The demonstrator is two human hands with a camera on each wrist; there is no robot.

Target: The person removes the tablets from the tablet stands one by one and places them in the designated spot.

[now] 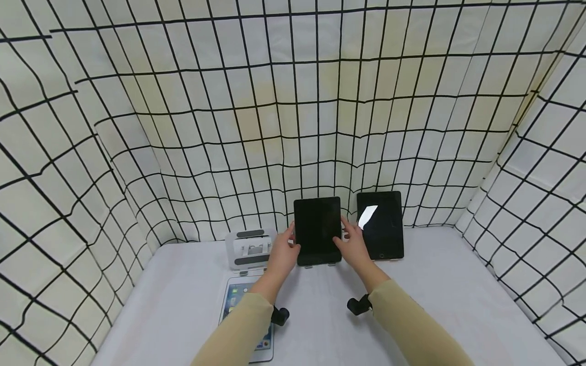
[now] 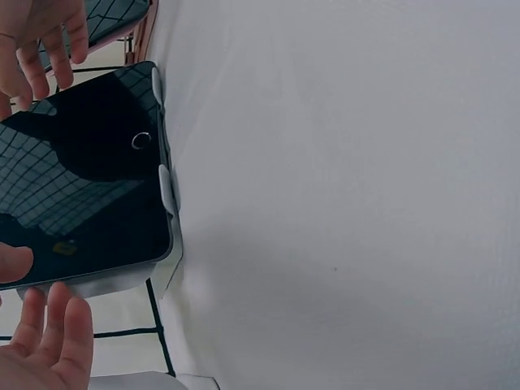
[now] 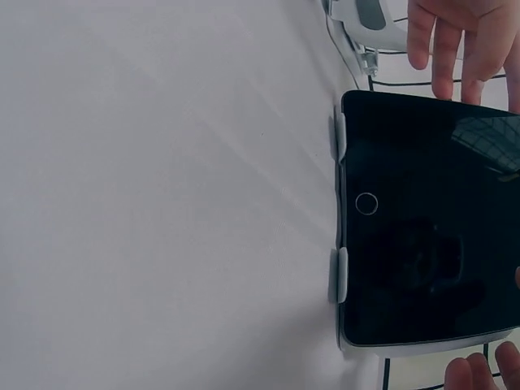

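A black tablet [image 1: 318, 229] stands tilted back in the middle, its lower edge on two grey stand lips [image 3: 342, 275]. My left hand [image 1: 282, 252] holds its left side, thumb over the screen's edge and fingers along the side. On the opposite side my right hand [image 1: 354, 247] holds it likewise, thumb on the front. In the left wrist view the left fingertips [image 2: 77, 313] meet the tablet's edge. The round home button [image 3: 366, 204] shows at the screen's lower end. Most of the stand is hidden behind the tablet.
Right of the hands leans a second black tablet [image 1: 381, 229]. A white-and-grey stand [image 1: 251, 260] without a tablet is at left. Nearer, a white tablet [image 1: 233, 300] lies flat, screen lit, partly under the left forearm. A black-gridded white curtain [image 1: 256, 112] surrounds the white table [image 1: 174, 305].
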